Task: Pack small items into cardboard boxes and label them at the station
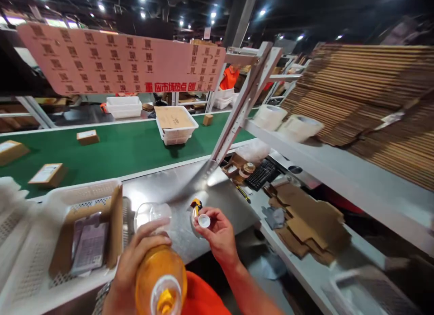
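My left hand is wrapped round a plastic bottle of amber-orange liquid at the lower middle of the view. The end of the bottle turned towards me shows a white ring around an orange middle. Just beyond my left fingers is a clear, rounded plastic thing over the metal table; I cannot tell its kind. In my right hand, thumb and fingers pinch a small round white cap, apart from the bottle. Behind that hand, a yellow-and-black tool, partly hidden, is on the metal tabletop.
A green conveyor belt carries small cartons and a white basket. At left, a white crate contains a cardboard box with purple packs. To the right are flat cardboard, a keyboard, tape rolls and a shelf post.
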Demonstrator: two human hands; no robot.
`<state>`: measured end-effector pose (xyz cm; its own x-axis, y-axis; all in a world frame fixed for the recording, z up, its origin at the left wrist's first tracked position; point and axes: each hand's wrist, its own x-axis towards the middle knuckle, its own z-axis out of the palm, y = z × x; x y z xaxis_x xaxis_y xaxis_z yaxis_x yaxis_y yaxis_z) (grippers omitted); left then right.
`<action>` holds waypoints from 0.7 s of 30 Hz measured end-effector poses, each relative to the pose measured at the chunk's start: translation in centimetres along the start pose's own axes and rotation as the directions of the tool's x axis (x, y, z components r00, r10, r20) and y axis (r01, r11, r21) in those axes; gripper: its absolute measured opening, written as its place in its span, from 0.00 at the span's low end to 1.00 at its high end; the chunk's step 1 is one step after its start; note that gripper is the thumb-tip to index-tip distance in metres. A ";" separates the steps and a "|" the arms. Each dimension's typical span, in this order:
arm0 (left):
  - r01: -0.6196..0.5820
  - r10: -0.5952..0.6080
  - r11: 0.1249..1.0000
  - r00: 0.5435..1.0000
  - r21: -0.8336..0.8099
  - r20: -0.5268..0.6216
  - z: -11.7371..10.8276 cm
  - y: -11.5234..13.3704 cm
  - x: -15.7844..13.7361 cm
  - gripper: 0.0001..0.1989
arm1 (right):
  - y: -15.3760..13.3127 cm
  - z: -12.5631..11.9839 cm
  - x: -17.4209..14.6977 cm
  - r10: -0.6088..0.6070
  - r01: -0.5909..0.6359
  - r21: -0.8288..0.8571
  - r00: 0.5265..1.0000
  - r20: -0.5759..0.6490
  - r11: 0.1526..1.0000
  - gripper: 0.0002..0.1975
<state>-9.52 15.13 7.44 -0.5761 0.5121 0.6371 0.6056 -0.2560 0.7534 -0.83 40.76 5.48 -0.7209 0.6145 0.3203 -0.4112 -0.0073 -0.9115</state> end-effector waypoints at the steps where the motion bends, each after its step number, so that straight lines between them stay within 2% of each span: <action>1: -0.010 0.011 1.000 0.999 0.024 -0.033 0.4 -0.8 -0.5 0.15 | 0.1 0.1 -0.3 -0.038 0.038 0.000 0.999 0.006 0.999 0.23; 3: -0.072 0.076 0.993 0.996 0.089 -0.049 0.9 -2.2 -1.2 0.23 | 0.9 0.2 -0.9 -0.084 0.084 -0.017 0.996 0.002 0.996 0.22; 5: -0.128 0.134 0.979 0.991 0.161 -0.026 1.1 -3.3 -1.5 0.32 | 2.2 0.1 -1.2 -0.080 0.079 -0.064 0.997 -0.017 0.995 0.22; 6: -0.147 0.153 0.970 0.988 0.192 -0.018 1.2 -3.8 -1.7 0.34 | 2.9 0.0 -1.3 -0.065 0.063 -0.093 0.997 -0.028 0.994 0.22; 9: -0.152 0.166 0.954 0.986 0.257 -0.031 1.2 -5.2 -2.1 0.31 | 5.2 -0.5 -1.6 -0.002 -0.007 -0.158 0.999 -0.053 0.987 0.20; 12: -0.144 0.161 0.948 0.986 0.283 -0.039 1.5 -6.3 -2.6 0.29 | 6.9 -0.9 -2.0 0.073 -0.083 -0.143 0.995 -0.074 0.986 0.21; 16: -0.138 0.164 0.943 0.984 0.304 -0.063 1.8 -7.2 -2.8 0.25 | 8.0 -0.9 -2.1 0.143 -0.152 -0.089 0.985 -0.099 0.984 0.23; 21: -0.123 0.154 0.938 0.986 0.323 -0.071 1.8 -7.8 -2.7 0.25 | 8.8 -0.7 -2.1 0.190 -0.197 -0.055 0.975 -0.113 0.979 0.25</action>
<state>-11.69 17.22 -0.40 -0.5136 0.4068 0.7554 0.8166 -0.0386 0.5760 -2.53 39.96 -3.39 -0.7178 0.6874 0.1104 -0.2303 -0.0848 -0.9694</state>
